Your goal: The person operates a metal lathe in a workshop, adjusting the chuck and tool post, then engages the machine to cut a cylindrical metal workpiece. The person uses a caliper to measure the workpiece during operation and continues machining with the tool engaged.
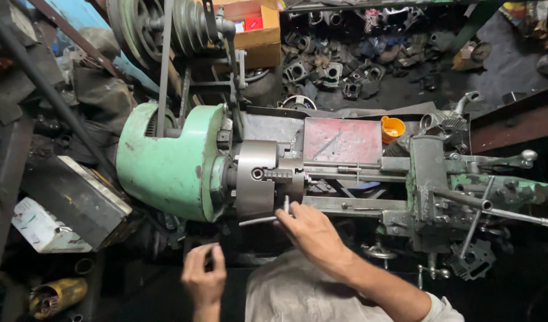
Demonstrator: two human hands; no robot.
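Head view looks straight down on the lathe, and my right hand (311, 231) is closed around a slim metal chuck key (268, 218) whose bar runs from my fingers toward the lower edge of the steel chuck (263, 177), its tip touching or just short of the chuck body. My left hand (203, 277) sits lower, near my lap, curled around something small and dark that I cannot identify. My worry is the key: if it stays seated in the chuck and the spindle gets power, I judge it would be flung out, and my right wrist sits right beside the chuck's rim. A slip of the key off its socket could also drive my knuckles into the chuck teeth or the bed rail (351, 204) below them. The drive belt (165, 65) rising from the green headstock (169, 164) to the pulleys (184, 24) is unguarded, so a loose sleeve could catch there. Much is hard to read: whether the key is actually engaged is hidden by the chuck's edge, what the chuck grips is too dim to tell, my left palm covers its object, and the floor under the machine is nearly black. The tailstock (429, 173) and its handles (500, 209) run out of the picture on the right.
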